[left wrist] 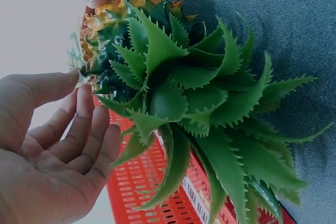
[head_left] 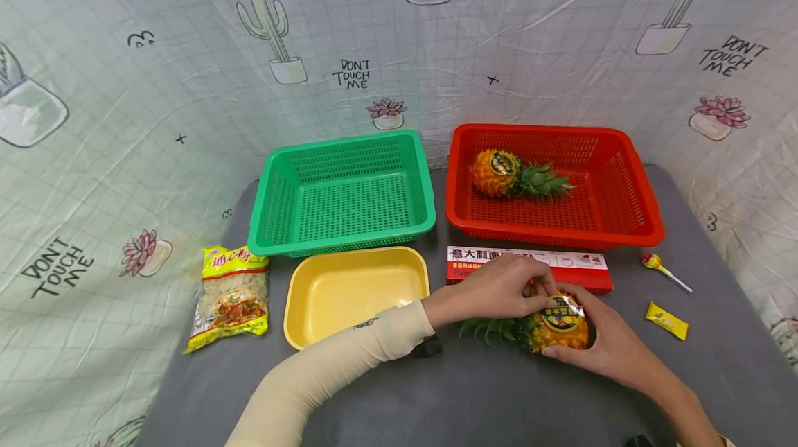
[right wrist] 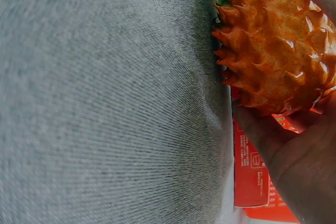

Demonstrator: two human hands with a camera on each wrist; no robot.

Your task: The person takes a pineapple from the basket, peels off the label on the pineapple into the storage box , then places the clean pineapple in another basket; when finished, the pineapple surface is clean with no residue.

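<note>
A small pineapple (head_left: 570, 340) lies on the grey table with its leafy crown (left wrist: 210, 87) pointing left. My right hand (head_left: 614, 339) grips its base end, thumb on the near side and fingers on the far side. On its upper face is a shiny dark and gold label (head_left: 563, 314). Reaching across from the left, my left hand (head_left: 499, 287) pinches the edge of that label between thumb and fingertips. In the left wrist view, a bit of clear film shows beside the thumb tip. From the right wrist, the pineapple's spiky orange skin (right wrist: 278, 45) fills the palm.
Behind the hands lies a red and white pasta box (head_left: 586, 272). A red basket (head_left: 636, 218) holds another pineapple (head_left: 495, 173); left of it stand a green basket (head_left: 262, 225) and yellow tray (head_left: 296, 301). A noodle bag (head_left: 231, 294), lollipop (head_left: 652, 261) and yellow packet (head_left: 667, 321) lie around.
</note>
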